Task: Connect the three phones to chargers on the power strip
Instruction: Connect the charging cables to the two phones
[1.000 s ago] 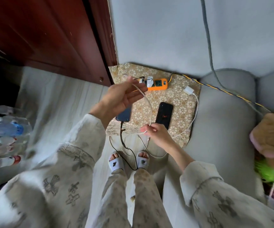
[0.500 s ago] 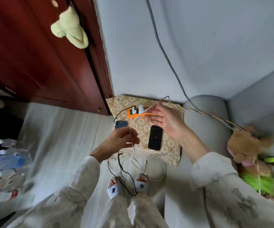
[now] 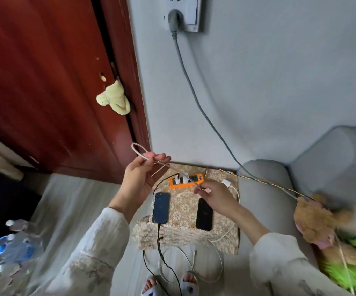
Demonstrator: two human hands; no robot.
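An orange power strip [image 3: 197, 180] with white chargers plugged in lies at the far edge of a patterned mat [image 3: 185, 212]. A blue phone [image 3: 161, 207] lies on the mat with a black cable in its near end. To its right lies a black phone [image 3: 204, 215]. My left hand [image 3: 141, 180] is raised and pinches a looped white cable [image 3: 139, 151]. That cable runs down to my right hand [image 3: 214, 194], which pinches its other stretch above the mat. A loose white charger [image 3: 226, 183] sits at the mat's right edge.
A grey cord [image 3: 196, 97] runs from a wall socket [image 3: 181, 13] down to the sofa arm [image 3: 264, 201]. A red door [image 3: 44, 82] stands at left with a yellow cloth on it. Water bottles [image 3: 8, 257] lie at left. Plush toys [image 3: 320, 223] sit at right. More cables coil by my feet.
My left hand rose with a loop of the white cable. My right hand left the power strip and now pinches the cable lower. The view tilted up to the wall socket.
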